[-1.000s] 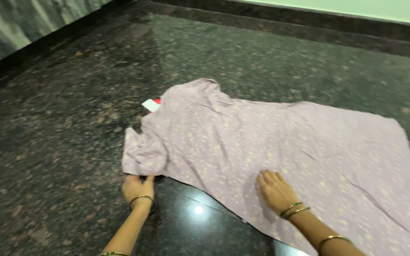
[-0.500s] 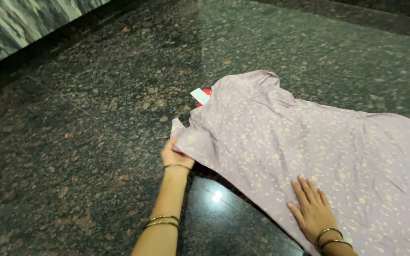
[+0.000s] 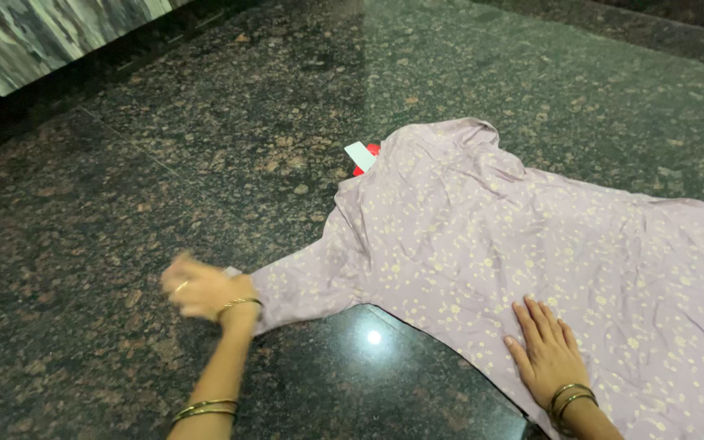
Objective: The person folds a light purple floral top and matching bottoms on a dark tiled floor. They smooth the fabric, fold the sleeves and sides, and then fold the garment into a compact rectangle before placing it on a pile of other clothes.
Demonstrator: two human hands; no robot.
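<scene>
Lilac dotted garment (image 3: 531, 244) lies spread on dark granite floor (image 3: 124, 204), filling centre to right of frame, sleeve (image 3: 311, 281) stretched toward lower left. Left hand (image 3: 201, 287) sits at sleeve end, motion-blurred, so grip cannot be told. Right hand (image 3: 549, 352) lies flat, fingers spread, palm pressing the fabric at lower centre-right, holding nothing. Risks: polished floor looks slippery, so a sleeve tug could drag the whole garment, bunch it under the palm, or fold the white and red tag (image 3: 363, 156) underneath.
</scene>
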